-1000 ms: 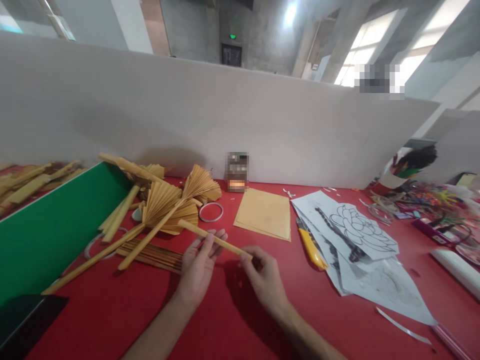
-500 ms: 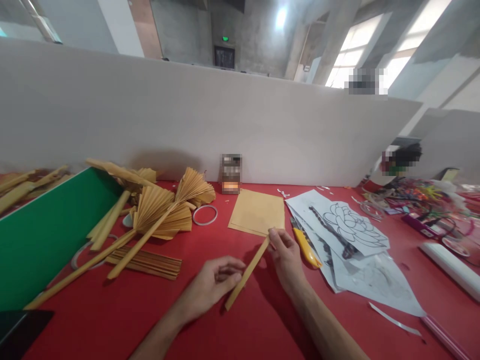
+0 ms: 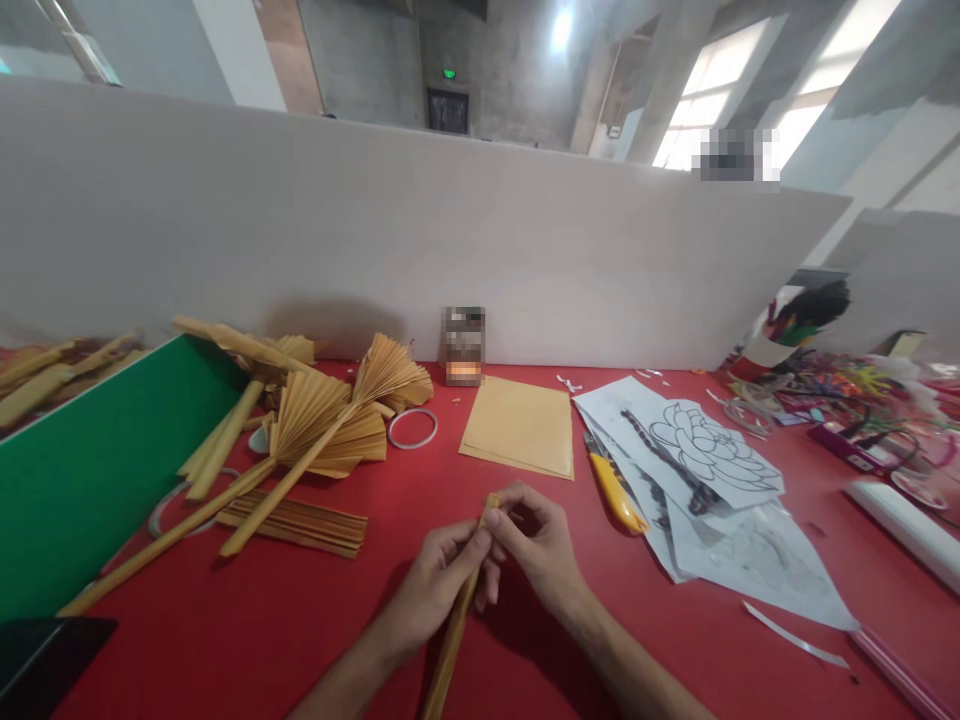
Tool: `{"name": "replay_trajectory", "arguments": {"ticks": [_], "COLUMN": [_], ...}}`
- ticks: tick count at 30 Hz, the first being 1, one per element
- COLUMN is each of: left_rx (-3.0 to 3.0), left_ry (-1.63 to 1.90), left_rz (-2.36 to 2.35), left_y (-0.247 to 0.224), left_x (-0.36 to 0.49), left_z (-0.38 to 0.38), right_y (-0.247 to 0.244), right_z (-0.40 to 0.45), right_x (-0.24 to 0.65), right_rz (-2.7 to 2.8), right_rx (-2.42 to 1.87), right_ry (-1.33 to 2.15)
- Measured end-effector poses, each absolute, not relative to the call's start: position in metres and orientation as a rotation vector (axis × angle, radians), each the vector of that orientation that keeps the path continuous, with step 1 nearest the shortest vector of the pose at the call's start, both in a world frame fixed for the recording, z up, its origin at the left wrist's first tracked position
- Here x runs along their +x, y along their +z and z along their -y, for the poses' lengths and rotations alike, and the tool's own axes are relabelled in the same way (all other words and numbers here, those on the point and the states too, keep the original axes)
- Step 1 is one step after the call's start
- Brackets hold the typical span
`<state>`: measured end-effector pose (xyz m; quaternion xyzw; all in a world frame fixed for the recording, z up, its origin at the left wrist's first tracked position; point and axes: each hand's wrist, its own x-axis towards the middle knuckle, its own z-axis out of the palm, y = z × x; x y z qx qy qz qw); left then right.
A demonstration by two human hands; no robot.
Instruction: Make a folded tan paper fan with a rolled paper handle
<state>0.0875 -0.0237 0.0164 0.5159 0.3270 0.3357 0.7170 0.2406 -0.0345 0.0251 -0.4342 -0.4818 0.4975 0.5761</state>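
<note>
Between my two hands is a narrow folded strip of tan paper (image 3: 448, 655), its lower end slanting down towards the front edge of the view. My left hand (image 3: 439, 580) pinches it near the top, thumb on the upper face. Just above, my right hand (image 3: 536, 535) grips the tip between thumb and fingers. Beyond the hands lie flat tan paper sheets (image 3: 517, 425). To the left, a pleated tan paper strip (image 3: 296, 522) rests beside tan paper fans with rolled stems (image 3: 326, 425).
A yellow utility knife (image 3: 616, 495) lies right of the sheets, by papers with a flower drawing (image 3: 712, 450). A roll of tape (image 3: 412, 429) sits behind the hands. A green board (image 3: 112, 460) stands at left; a white partition (image 3: 375, 230) closes the back.
The paper strip has moved down and towards me. My right hand came down and left to meet my left hand, which now grips the strip near its upper end.
</note>
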Motion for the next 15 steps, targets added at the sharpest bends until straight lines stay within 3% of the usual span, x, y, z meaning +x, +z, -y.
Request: {"name": "replay_trajectory", "arguments": {"ticks": [15], "left_rx": [1.282], "left_ry": [0.846], "left_rz": [-0.811], "left_y": [0.0216], "left_x": [0.0861], "left_z": [0.0233], "right_y": [0.0182], "right_z": [0.0381], "right_x": [0.2357], "right_rz": [1.039], "right_rx": [-0.821], "right_ry": [1.350]}}
